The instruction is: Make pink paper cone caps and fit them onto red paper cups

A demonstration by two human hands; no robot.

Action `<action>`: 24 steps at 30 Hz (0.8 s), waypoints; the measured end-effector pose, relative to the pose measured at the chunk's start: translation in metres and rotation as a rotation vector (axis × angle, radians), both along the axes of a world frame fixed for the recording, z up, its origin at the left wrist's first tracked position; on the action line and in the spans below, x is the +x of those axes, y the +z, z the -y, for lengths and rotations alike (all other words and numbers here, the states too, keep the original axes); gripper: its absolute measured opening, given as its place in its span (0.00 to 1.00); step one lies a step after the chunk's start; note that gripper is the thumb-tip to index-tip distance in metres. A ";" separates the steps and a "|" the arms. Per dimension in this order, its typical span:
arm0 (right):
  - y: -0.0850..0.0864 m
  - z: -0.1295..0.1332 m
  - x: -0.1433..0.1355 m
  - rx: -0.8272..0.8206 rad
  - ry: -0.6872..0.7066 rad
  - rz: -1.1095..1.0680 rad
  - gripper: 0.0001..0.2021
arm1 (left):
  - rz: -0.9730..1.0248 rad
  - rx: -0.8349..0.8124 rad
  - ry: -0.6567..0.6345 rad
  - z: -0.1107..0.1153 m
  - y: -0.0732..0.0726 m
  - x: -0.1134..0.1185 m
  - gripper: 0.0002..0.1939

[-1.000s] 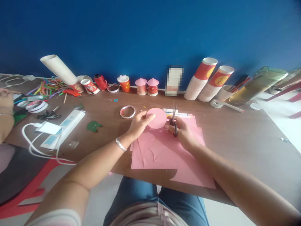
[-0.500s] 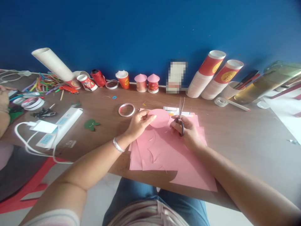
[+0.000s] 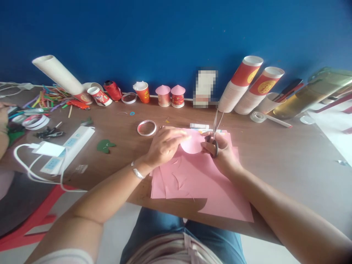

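My left hand [image 3: 165,147] lies over the left edge of a pink paper disc [image 3: 191,145], fingers close together; my thumb is hidden, so I cannot tell whether I am pinching it; my right hand [image 3: 224,153] is curled round the handles of the scissors [image 3: 215,126], and its fingertips seem to meet the disc's right edge, so I judge the disc is steadied from both sides; the blades stand slightly parted and point toward the far edge of the table [image 3: 277,157], which likely keeps their tips clear of the paper.

The disc is over the far half of the pink sheets [image 3: 200,183]; whether it touches them I cannot tell; the sheets lie near the table's near edge, probably for easy reach, with curved offcuts [image 3: 180,179] on top; a tape ring [image 3: 138,128] sits just beside their far left corner, within reach; two cone-topped cups [image 3: 177,100] stand near the table's far edge, presumably out of the way.
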State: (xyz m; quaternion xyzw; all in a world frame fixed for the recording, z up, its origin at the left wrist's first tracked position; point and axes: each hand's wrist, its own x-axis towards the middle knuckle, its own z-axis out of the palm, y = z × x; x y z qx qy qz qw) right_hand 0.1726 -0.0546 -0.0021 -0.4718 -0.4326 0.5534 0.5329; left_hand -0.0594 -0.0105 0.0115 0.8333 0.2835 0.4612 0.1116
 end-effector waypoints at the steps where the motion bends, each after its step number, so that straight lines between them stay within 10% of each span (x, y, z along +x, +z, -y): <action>1: 0.000 0.000 0.001 0.031 -0.010 0.026 0.19 | 0.081 -0.077 0.039 0.000 0.001 0.000 0.11; 7: 0.006 0.003 0.002 0.144 -0.037 0.158 0.18 | 0.314 -0.522 0.125 -0.009 -0.006 -0.003 0.20; 15: -0.004 0.002 0.003 0.191 -0.002 0.236 0.19 | 0.396 -0.935 -0.199 -0.002 -0.007 0.008 0.25; 24: -0.007 0.002 0.000 0.145 0.026 0.264 0.21 | 0.255 -0.910 -0.131 0.000 -0.005 0.009 0.18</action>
